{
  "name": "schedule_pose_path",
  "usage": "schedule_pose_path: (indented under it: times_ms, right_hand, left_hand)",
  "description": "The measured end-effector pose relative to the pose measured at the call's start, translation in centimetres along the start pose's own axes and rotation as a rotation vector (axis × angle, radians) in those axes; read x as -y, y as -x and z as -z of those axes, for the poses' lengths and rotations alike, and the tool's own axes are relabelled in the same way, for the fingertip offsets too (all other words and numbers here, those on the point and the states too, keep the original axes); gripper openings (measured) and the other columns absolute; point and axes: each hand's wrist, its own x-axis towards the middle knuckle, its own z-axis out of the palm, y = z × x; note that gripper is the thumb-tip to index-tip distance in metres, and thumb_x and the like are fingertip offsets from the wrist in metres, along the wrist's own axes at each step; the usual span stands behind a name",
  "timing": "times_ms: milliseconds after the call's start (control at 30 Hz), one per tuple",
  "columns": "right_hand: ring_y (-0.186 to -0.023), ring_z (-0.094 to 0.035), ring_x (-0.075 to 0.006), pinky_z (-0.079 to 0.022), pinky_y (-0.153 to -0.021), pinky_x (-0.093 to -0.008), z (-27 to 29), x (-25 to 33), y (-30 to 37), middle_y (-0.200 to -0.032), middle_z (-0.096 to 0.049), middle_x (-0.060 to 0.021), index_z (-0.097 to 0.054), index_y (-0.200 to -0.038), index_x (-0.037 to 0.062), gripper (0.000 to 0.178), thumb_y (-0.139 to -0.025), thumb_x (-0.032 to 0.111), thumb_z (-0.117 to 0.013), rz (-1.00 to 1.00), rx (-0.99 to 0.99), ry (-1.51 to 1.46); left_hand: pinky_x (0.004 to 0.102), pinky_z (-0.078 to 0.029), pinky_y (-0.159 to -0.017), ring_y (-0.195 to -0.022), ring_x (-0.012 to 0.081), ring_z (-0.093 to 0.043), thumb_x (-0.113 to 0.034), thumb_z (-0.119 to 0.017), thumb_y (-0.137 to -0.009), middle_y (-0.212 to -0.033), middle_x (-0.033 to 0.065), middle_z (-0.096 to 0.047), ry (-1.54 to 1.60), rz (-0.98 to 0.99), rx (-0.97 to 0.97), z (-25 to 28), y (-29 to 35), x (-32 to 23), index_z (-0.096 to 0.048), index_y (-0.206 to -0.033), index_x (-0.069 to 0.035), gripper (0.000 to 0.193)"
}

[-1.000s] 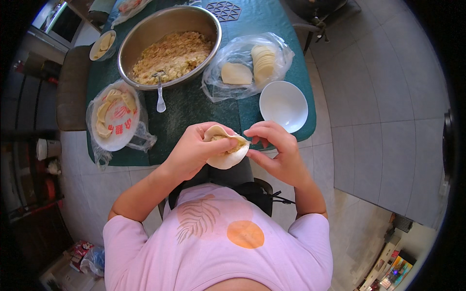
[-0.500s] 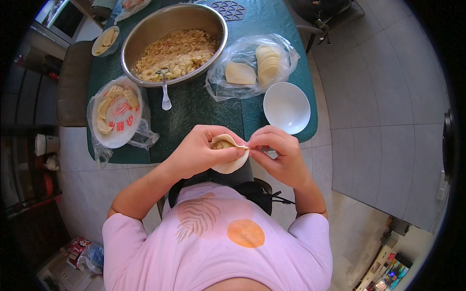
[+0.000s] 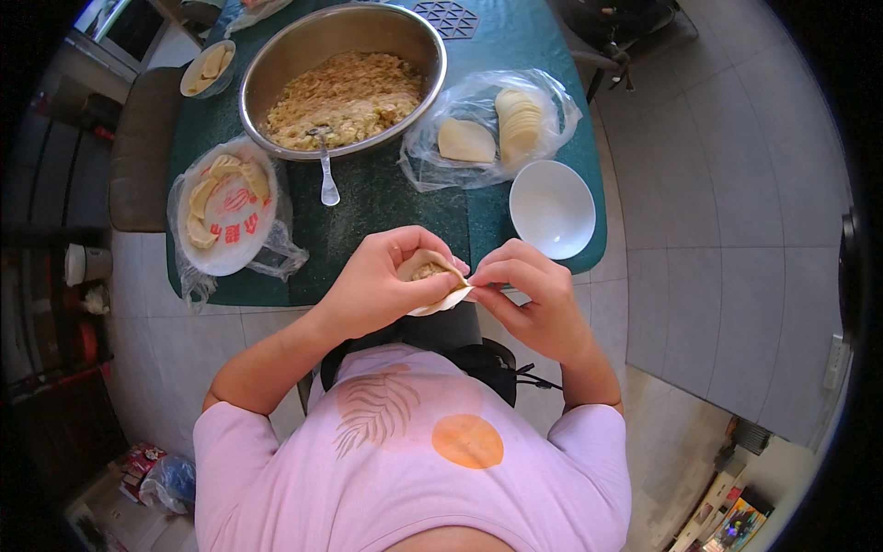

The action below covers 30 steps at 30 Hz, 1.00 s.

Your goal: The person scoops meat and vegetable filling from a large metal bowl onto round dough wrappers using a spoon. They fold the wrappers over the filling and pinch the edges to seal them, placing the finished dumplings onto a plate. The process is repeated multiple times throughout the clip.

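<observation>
Between my hands, just off the table's front edge, is a partly folded dumpling (image 3: pixel 441 304) with filling showing in its opening. My left hand (image 3: pixel 391 281) cups it, thumb lying across the wrapper. The fingertips of my right hand (image 3: pixel 524 287) pinch its right end, where the edges come together. Beyond stands a large steel bowl (image 3: pixel 435 69) of minced filling (image 3: pixel 354 97), with a spoon (image 3: pixel 327 179) sticking out over the near rim. A plastic bag (image 3: pixel 423 170) at the right holds a stack of round wrappers (image 3: pixel 520 127) and one loose wrapper (image 3: pixel 466 141).
On the left, a plastic-covered plate (image 3: pixel 225 258) carries several finished dumplings (image 3: pixel 253 181). An empty white bowl (image 3: pixel 552 210) stands near the right front corner of the green-covered table (image 3: pixel 368 202). A small bowl (image 3: pixel 221 87) of pale pieces and a lattice trivet (image 3: pixel 446 18) lie farther back.
The dumpling's opening has narrowed, and its lower edge is drawn up higher toward the pinched right end. The tabletop things appear shifted slightly right in view.
</observation>
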Motion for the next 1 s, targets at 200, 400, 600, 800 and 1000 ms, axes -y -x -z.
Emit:
schedule_pose_path:
  times_ms: [200, 400, 600, 800, 1000]
  right_hand:
    - [-0.070, -0.059, -0.0216, -0.047, -0.059, -0.0300, -0.6, 0.8, -0.1, -0.079, -0.059, -0.0089, -0.062, -0.090, 0.0023, 0.021, -0.072, -0.002, -0.071, -0.120, -0.031, -0.103]
    - [-0.075, -0.059, -0.0232, -0.048, -0.063, -0.0303, -0.7, 0.3, -0.2, -0.088, -0.059, -0.0105, -0.061, -0.091, 0.0015, 0.021, -0.073, -0.005, -0.070, 0.080, -0.105, 0.059]
    - [-0.076, -0.058, -0.0240, -0.047, -0.065, -0.0309, -0.8, 0.5, -0.1, -0.090, -0.058, -0.0108, -0.060, -0.091, 0.0015, 0.021, -0.073, -0.005, -0.069, -0.005, -0.094, 0.046]
    - [-0.074, -0.056, -0.0253, -0.047, -0.063, -0.0322, -0.3, 1.3, -0.6, -0.087, -0.057, -0.0115, -0.058, -0.090, 0.0011, 0.021, -0.073, -0.005, -0.069, 0.036, 0.008, 0.072]
    - [-0.071, -0.056, -0.0254, -0.046, -0.061, -0.0321, -1.0, 1.6, -0.3, -0.083, -0.057, -0.0115, -0.059, -0.091, 0.0008, 0.021, -0.073, -0.006, -0.068, -0.003, -0.040, 0.041]
  left_hand:
    - [0.0215, -0.050, -0.068, -0.078, 0.0088, -0.060, -0.008, -0.066, -0.084, -0.093, 0.0058, -0.066, -0.017, 0.030, 0.044, 0.2, 0.5, 0.0, -0.064, -0.091, 0.001, 0.011]
    - [0.0248, -0.053, -0.065, -0.081, 0.0123, -0.063, -0.007, -0.063, -0.086, -0.099, 0.0099, -0.064, 0.061, -0.008, 0.035, -0.1, 0.8, -1.2, -0.056, -0.103, 0.001, 0.020]
    - [0.0260, -0.055, -0.069, -0.084, 0.0132, -0.063, -0.010, -0.062, -0.087, -0.099, 0.0123, -0.063, 0.181, 0.123, 0.042, 0.7, 0.8, -1.1, -0.053, -0.102, 0.004, 0.022]
    - [0.0228, -0.053, -0.063, -0.080, 0.0101, -0.062, -0.008, -0.063, -0.086, -0.095, 0.0103, -0.064, 0.102, 0.035, 0.068, 0.7, 1.2, -0.8, -0.056, -0.099, 0.003, 0.018]
    - [0.0224, -0.052, -0.062, -0.085, 0.0113, -0.062, -0.005, -0.063, -0.085, -0.102, 0.0101, -0.064, -0.055, 0.045, 0.074, 0.7, 1.5, -0.8, -0.060, -0.101, 0.000, 0.016]
